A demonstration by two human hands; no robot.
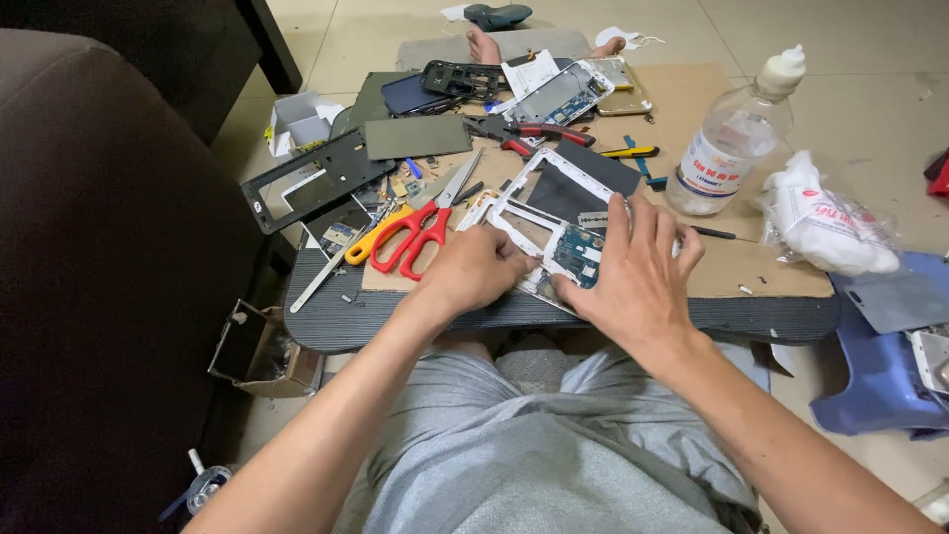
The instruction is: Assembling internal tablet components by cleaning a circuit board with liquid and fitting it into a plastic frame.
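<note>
Hands first: my left hand [479, 267] is curled into a loose fist at the near-left corner of the white phone frame [539, 213], fingers tucked under so I cannot tell whether they pinch a small tool or just the frame's edge. My right hand [633, 267] lies spread and flat over the frame's right side, fingers splayed, pressing down so the frame does not slide on the cardboard sheet [712, 267]. So the two hands sit near each other, one at each side of the same piece, neither wrapped around it.

Frame itself lies flat in the middle of the dark lap board [326, 326], tilted on a diagonal, with the blue circuit board [576, 255] showing in its lower part, just between my two hands, left uncovered so I can see it.

Tools are pushed off to the left, within reach: red-handled scissors [415, 232] just beside my left hand, a yellow-handled cutter [371, 237] next to them. Red-handled pliers [529, 133] lie farther up. A clear plastic bottle [732, 138] stands upright to the right, well apart from the work, beside a bag of white cotton [825, 222].
</note>
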